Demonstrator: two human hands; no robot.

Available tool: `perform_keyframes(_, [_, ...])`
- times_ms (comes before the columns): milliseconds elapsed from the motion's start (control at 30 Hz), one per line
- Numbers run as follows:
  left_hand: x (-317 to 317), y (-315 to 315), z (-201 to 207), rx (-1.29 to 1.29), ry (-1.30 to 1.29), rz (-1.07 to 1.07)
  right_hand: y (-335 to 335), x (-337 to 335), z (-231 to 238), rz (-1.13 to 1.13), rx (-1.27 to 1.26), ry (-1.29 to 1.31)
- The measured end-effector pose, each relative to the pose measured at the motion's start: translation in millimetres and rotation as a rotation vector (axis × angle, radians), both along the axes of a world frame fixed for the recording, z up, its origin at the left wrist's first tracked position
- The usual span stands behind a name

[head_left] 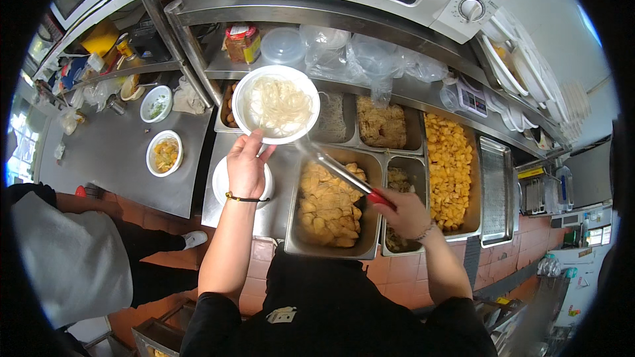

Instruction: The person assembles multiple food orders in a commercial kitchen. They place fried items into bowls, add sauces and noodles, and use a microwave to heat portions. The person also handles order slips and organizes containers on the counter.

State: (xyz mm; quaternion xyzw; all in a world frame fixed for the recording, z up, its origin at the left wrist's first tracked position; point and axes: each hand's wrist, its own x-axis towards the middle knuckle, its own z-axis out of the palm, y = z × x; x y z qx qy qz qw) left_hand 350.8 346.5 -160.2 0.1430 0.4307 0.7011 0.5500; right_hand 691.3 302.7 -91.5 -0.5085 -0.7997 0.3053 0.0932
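Note:
My left hand [246,166] grips the lower rim of a white bowl [239,107], tilted and raised above the counter. Pale, thin noodles [281,102] lie inside it. My right hand [405,213] is closed around the red handle of metal tongs [340,172], whose blurred tips reach the bowl's lower right side. Beneath the tongs sits a deep steel pan [372,241] of tan, flat pieces. Another white bowl [219,185] stands under my left wrist, partly covered by it.
Farther back are a pan of thin strands [332,119] and one of brown shreds [381,123]. Golden chunks [450,172] fill a long pan at right, beside an upturned-looking steel tray [496,192]. A microwave [456,0] stands overhead. At left, a person [73,258] stands by a counter holding bowls.

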Motion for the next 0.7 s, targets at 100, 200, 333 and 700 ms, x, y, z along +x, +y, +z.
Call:
perform_keyframes(100, [-12, -10, 7, -0.009, 0.049, 0.021, 8, 20, 23, -0.051, 0.063, -0.03])
perform_keyframes(200, [-19, -20, 11, 0.017, 0.097, 0.019, 28, 32, 58, -0.067, 0.224, -0.057])
perform_keyframes(333, [-21, -28, 13, -0.051, 0.088, 0.023, 53, 29, 95, -0.097, 0.259, -0.039])
perform_keyframes(700, [-15, -18, -18, -0.121, 0.06, -0.065, 74, 0, 121, 0.007, 0.291, 0.057])
